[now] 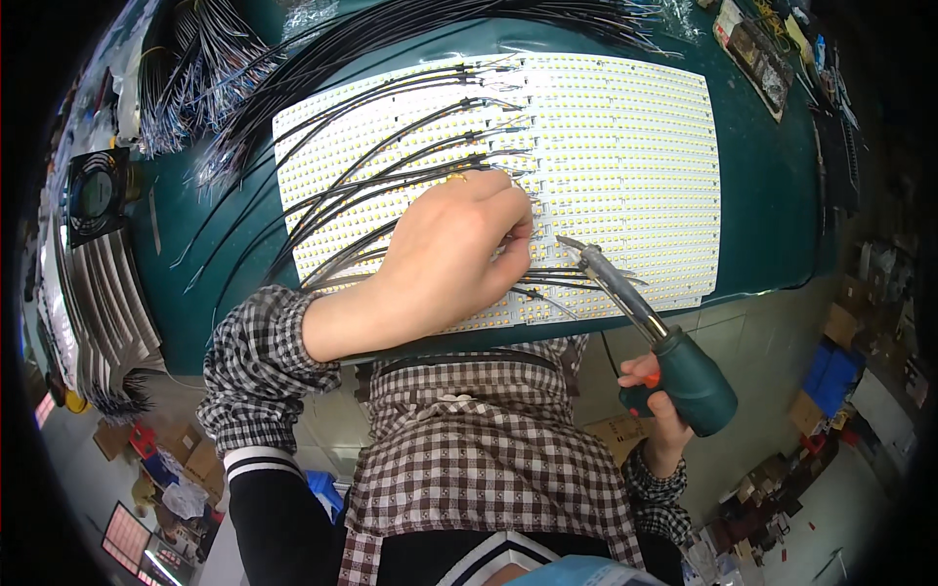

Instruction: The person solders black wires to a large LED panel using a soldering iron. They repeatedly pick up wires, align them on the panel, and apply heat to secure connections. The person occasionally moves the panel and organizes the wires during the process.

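Observation:
A white LED board [635, 146], covered in rows of small yellowish chips, lies on the green table. Black cables [391, 146] with stripped ends lie across its left half and end along a middle seam. Over that seam, my left hand [449, 244] is closed in a pinch. A cable leads in under it, but what the fingertips hold is hidden. My right hand [664, 400] is wrapped round the green pistol-type handle of a soldering gun [635, 303], at the table's near edge. Its tip points up-left at the board, just right of my left fingertips.
Bundles of black cables [391, 39] lie along the far edge. A small black fan [96, 195] and a stack of white strips [103, 313] sit at the left. Far right lies a worn flat box [752, 59]. Cardboard boxes and a blue bin [831, 376] stand on the floor.

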`<state>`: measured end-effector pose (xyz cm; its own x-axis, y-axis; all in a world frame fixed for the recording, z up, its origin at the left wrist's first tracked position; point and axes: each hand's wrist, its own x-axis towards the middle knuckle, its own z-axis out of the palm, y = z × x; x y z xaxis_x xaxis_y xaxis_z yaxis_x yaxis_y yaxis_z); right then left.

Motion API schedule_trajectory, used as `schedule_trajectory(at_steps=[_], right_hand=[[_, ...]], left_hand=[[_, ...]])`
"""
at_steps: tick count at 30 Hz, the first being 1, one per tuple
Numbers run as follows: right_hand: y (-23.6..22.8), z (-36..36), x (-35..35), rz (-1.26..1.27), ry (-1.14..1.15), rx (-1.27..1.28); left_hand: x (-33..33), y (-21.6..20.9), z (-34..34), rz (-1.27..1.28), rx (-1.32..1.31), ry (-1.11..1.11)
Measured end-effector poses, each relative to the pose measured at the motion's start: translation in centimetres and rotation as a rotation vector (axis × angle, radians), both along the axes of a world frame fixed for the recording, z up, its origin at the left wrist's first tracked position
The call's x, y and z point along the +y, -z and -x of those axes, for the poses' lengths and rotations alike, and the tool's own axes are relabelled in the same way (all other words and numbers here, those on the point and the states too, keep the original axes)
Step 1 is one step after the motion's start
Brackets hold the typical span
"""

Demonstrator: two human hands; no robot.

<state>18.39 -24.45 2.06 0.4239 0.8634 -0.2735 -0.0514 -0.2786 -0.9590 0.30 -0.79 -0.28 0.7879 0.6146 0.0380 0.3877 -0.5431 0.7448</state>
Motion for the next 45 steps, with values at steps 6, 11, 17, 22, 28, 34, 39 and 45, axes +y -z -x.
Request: schedule_trajectory(at_steps=[6,11,17,22,28,34,39,45], right_hand=[[0.0,0.0,0.2,0.011,-0.013,0.017],[0.2,-0.2,0.2,-0.007,-0.024,0.025],[0.3,-0.2,0.2,-0.019,-0.012,0.065],[0.4,-0.2,-0.1,-0.009,-0.035,0.057],[0.8,-0.2,-0.2,-0.011,-0.020,0.070],[0.8,-0.1,-0.1,-0.012,-0.033,0.041],[0.9,0.1,-0.1,-0.011,-0.020,0.048],[0.9,0.0,-0.2,-0.010,-0.033,0.051]], left_hand=[[0.2,0.0,0.0,0.033,0.000,-0.003],[0.0,0.2,-0.2,0.020,-0.028,-0.024],[-0.1,0.4,-0.3,-0.005,-0.032,-0.036],[-0.1,0.3,-0.3,-0.001,-0.034,-0.036],[-0.1,0.3,-0.3,0.001,-0.036,-0.034],[-0.1,0.5,-0.4,0.014,-0.039,-0.033],[-0.2,0.3,-0.5,0.043,-0.025,-0.026],[-0.2,0.3,-0.4,0.030,-0.021,-0.028]])
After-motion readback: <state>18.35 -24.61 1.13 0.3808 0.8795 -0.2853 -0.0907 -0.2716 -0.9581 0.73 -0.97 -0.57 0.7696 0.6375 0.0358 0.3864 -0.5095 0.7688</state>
